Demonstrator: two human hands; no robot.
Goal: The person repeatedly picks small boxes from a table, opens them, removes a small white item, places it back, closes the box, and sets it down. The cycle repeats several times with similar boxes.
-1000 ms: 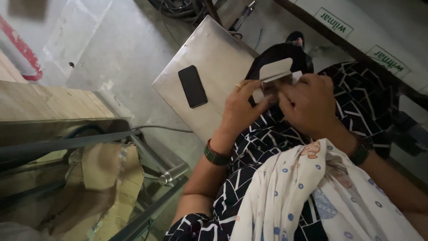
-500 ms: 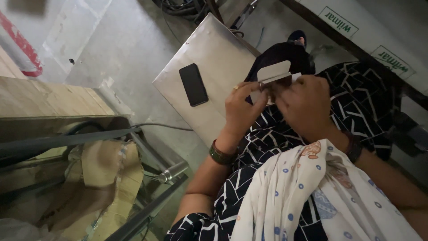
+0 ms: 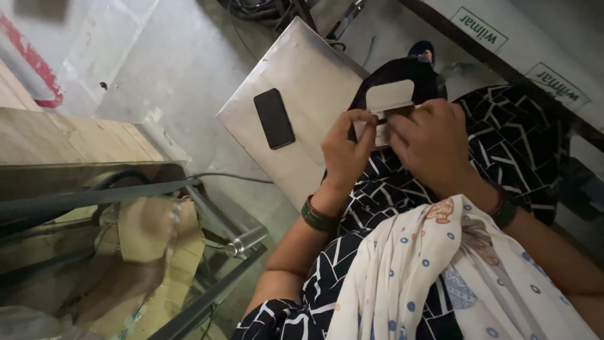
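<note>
My left hand (image 3: 348, 148) and my right hand (image 3: 434, 141) meet over my lap, both pinching a small flat white piece (image 3: 390, 96) with a rounded top edge. The left fingers grip its lower left side, the right hand covers its lower right. A black fabric item (image 3: 402, 70) lies just behind the piece. I wear green bangles on the left wrist and dark bangles on the right. A black-and-white patterned garment covers my legs, with a white dotted cloth (image 3: 428, 283) draped across it.
A grey metal sheet (image 3: 302, 82) lies on the concrete floor with a black phone (image 3: 274, 118) on it. A wooden board (image 3: 63, 135), a metal frame and crumpled cardboard (image 3: 151, 252) stand at left. A long white panel (image 3: 516, 38) runs along the upper right.
Both hands stay closed on the white piece; the view has shifted slightly, and the hands sit a little lower in it.
</note>
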